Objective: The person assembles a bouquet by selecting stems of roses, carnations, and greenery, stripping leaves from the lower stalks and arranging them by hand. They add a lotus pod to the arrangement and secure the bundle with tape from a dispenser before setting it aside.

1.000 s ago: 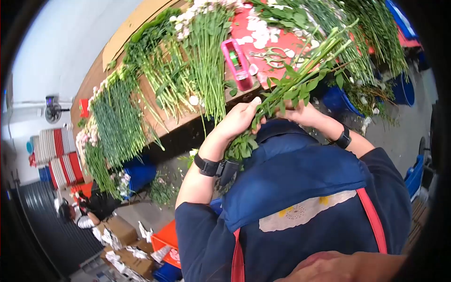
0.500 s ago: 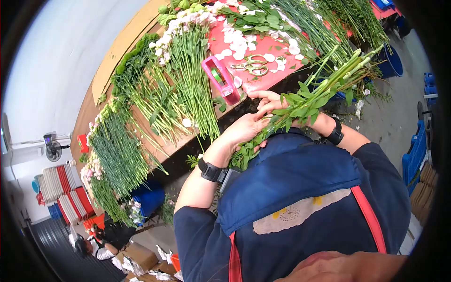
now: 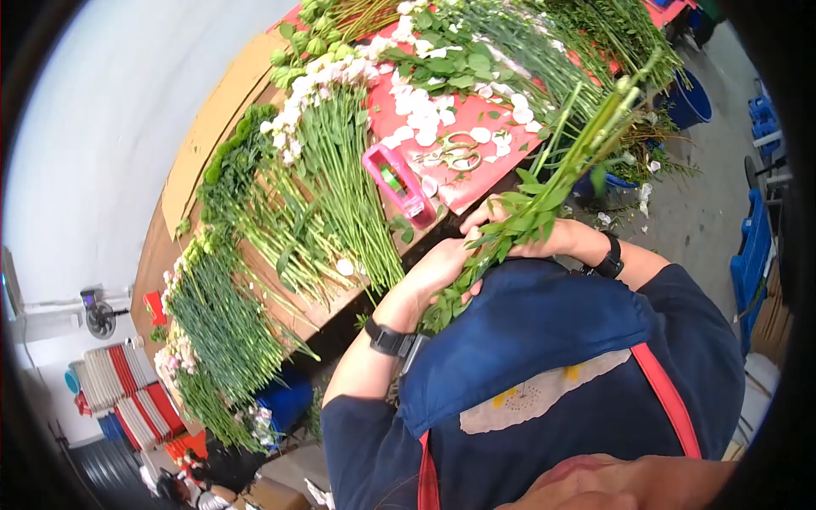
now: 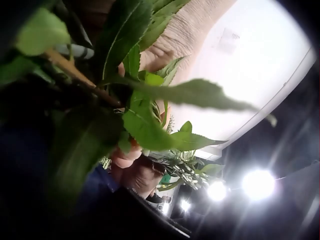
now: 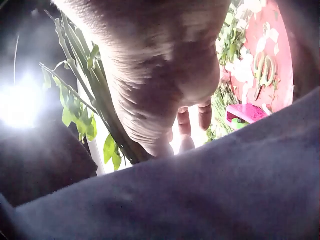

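Observation:
A bunch of leafy green stems (image 3: 544, 200) is held in front of the chest, its cut ends pointing up and to the right. My left hand (image 3: 444, 265) grips the bunch low, among the leaves; serrated leaves (image 4: 145, 125) crowd the left wrist view and hide much of that hand. Close by, my right hand (image 3: 534, 246) wraps the bunch from behind, its fingers emerging on the left side of the stems near the left thumb. The right wrist view shows the stems running along the edge of the right palm (image 5: 160, 75); the thumb is hidden.
On the table's red sheet (image 3: 463, 191) lie scissors (image 3: 457, 153) and white petals (image 3: 416, 110). A pink tape dispenser (image 3: 399, 189) stands at the table edge. Rows of cut flowers (image 3: 348, 161) cover the table leftward. Blue buckets (image 3: 687, 98) stand on the floor at right.
The head view has turned, so the table sits further left. My right fingers first showed little, then stretched out past the stems, and now curl more. The cut ends have swung upward.

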### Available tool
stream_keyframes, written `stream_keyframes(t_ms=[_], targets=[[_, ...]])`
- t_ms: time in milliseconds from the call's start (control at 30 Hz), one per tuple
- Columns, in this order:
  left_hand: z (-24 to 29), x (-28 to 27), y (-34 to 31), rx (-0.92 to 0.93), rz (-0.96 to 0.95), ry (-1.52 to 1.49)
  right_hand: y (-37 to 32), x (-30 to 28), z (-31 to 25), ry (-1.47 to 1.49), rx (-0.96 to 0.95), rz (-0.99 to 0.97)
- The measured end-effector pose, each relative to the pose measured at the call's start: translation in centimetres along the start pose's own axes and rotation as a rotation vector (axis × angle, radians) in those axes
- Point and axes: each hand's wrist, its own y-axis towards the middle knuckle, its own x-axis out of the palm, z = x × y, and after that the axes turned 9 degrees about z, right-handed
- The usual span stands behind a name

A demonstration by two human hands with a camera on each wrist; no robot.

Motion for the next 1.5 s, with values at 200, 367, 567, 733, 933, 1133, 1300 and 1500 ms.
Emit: stream_keyframes(t_ms=[200, 367, 567, 733, 933, 1133, 1300, 1500], targets=[[-1.1, -1.8, 0.3, 0.181, -0.045, -0.03, -1.4, 1.5, 1.3, 0.074, 0.219, 0.093], [-0.1, -2.6, 0.8, 0.199, 0.08, 0.039, 0.4, 2.2, 1.5, 0.5, 0.254, 0.132], [1.5, -3.6, 1.2, 0.31, 0.015, 0.262, 0.4, 2.5, 1.7, 0.727, 0.355, 0.218], [2.6, -4.6, 3.5, 0.429, 0.051, 0.35, 0.0, 1.3, 1.8, 0.961, 0.668, 0.139], [7.0, -3.8, 4.5, 0.638, 0.419, 0.93, 1.7, -4.4, -0.4, 0.223, 0.243, 0.376], [14.2, -0.8, 7.6, 0.625, 0.374, 1.397, 0.8, -15.0, 1.8, -0.783, 0.102, 0.365], [23.4, 3.1, 13.7, 1.048, 0.543, 1.637, -4.2, -21.5, 11.0, -0.7, 0.437, 0.32], [32.3, 8.7, 20.1, 1.606, 0.639, 1.357, -7.4, -34.3, 19.9, -0.83, 0.474, 0.797]])
